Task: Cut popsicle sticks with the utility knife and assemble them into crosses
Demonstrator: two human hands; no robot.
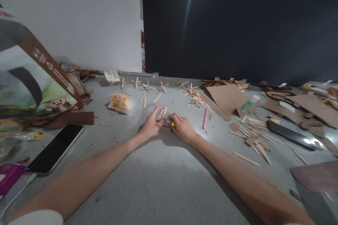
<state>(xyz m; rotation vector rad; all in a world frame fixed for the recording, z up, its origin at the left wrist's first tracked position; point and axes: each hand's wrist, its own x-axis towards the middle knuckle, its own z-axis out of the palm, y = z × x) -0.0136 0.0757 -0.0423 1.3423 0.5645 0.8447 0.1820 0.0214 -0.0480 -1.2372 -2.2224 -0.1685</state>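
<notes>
Forearms (pixel 102 167), right grip (pixel 182 127) clamped on yellow cutter (pixel 173 123), crosswise, pointing leftward, left grip (pixel 151 125) unclear

The right hand (pixel 182 127) swallows most of that yellow-and-grey hand tool (pixel 173 123), too small to tell its exact kind! Over at the left hand (pixel 151 126), folded fingers hide the palm, the pinch too tiny to read. Out left, the printed carrier bag (pixel 56 74) runs out of view, fine print illegible; the magenta pack (pixel 12 177) and white cable (pixel 18 195) get clipped too! Down low, the bottom edge slices the white sleeve (pixel 39 218).
</notes>
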